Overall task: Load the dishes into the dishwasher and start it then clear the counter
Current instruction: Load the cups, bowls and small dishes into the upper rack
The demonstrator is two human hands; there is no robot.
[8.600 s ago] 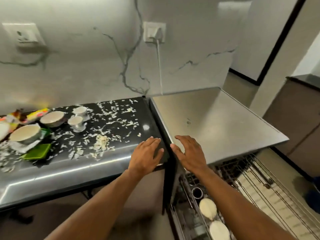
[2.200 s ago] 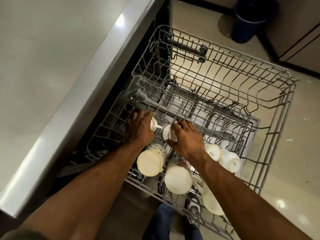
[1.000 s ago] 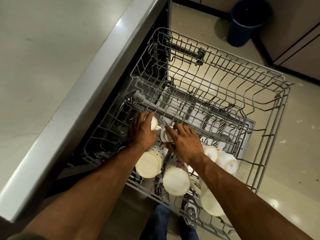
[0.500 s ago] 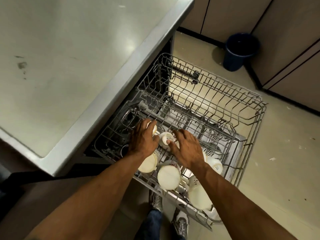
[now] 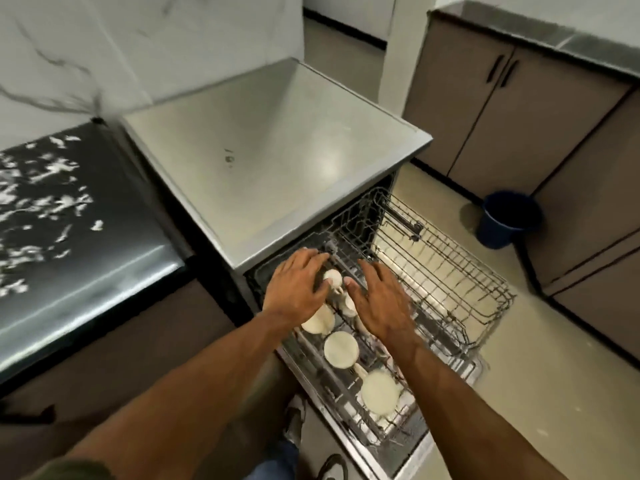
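I am hovering my left hand and right hand, both released, over small cups in the rack; nudging one risks toppling it against the wires.

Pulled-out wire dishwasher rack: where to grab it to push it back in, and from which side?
Take the grey wire dishwasher rack by its outer front rim, from the open floor side. That edge is bare, while upturned cream cups fill the near side. Both the left hand and right hand are open.
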